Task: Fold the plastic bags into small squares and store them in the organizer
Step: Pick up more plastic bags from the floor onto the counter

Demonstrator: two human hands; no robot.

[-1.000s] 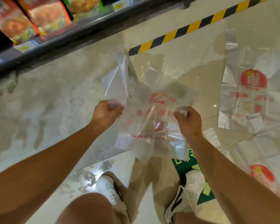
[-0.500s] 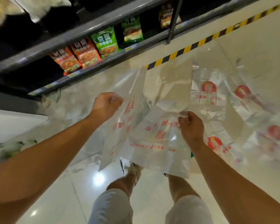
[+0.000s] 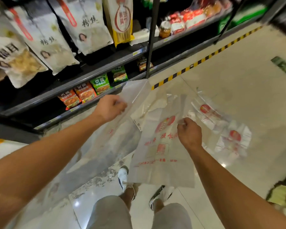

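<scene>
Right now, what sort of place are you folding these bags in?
Most likely a grocery shop aisle: metal shelves stocked with packaged noodles and hanging snack bags, with yellow-black hazard tape along the tiled floor where more plastic bags lie.

Bright overhead light glares off the glossy floor [image 3: 238,100]; edges blur and bend wide-angle

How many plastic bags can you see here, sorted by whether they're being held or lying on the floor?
Held up by the left hand and right hand: 1, the held bag
Lying on the floor: 2 clearly seen, the nearer floor bag and the farther floor bag; blur could hide more
Total: 3
</scene>
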